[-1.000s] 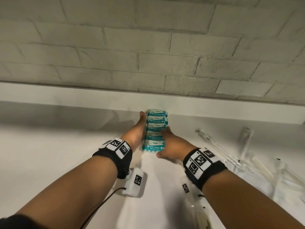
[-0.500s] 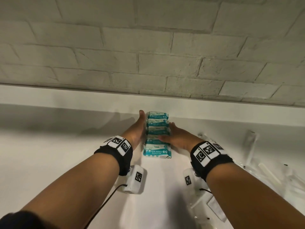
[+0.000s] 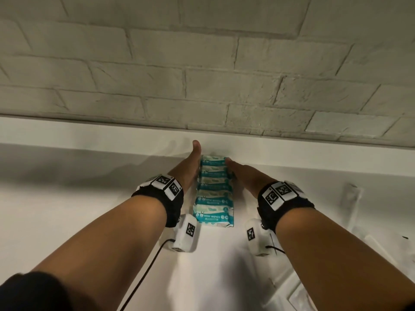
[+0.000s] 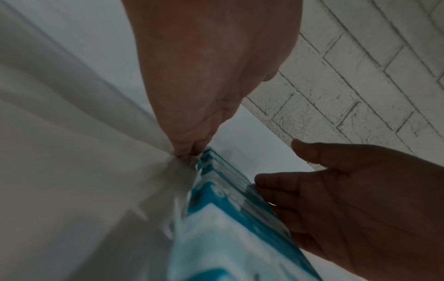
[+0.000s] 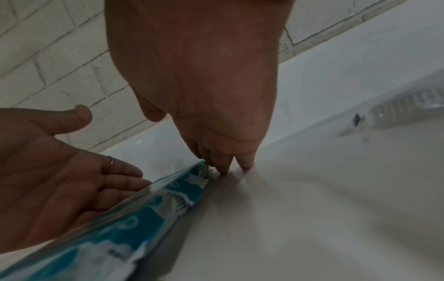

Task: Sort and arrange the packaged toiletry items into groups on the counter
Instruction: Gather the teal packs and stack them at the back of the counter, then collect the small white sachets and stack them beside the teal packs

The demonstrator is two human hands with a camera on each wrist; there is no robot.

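Several teal-and-white mini wipes packs [image 3: 214, 189] lie overlapped in one row on the white counter [image 3: 67, 221], running away from me toward the back ledge. My left hand [image 3: 190, 164] lies flat along the row's left side with straight fingers, thumb up. My right hand [image 3: 241, 173] lies flat along the right side, fingertips by the far pack. In the left wrist view the left fingers [image 4: 190, 146] touch the counter beside the packs [image 4: 230, 218]. The right wrist view has the right fingers [image 5: 223, 163] at the far corner of the packs [image 5: 134, 214].
Clear-wrapped items [image 3: 350, 198] lie on the counter at the right, and more clear packets [image 3: 303, 297] sit near the lower right. A raised white ledge [image 3: 89, 135] and a painted brick wall [image 3: 202, 63] close the back.
Both hands have slid forward along the row's sides, from holding its near end to lying straight beside its far end. The packs now lie flatter and straighter, closer to the ledge.
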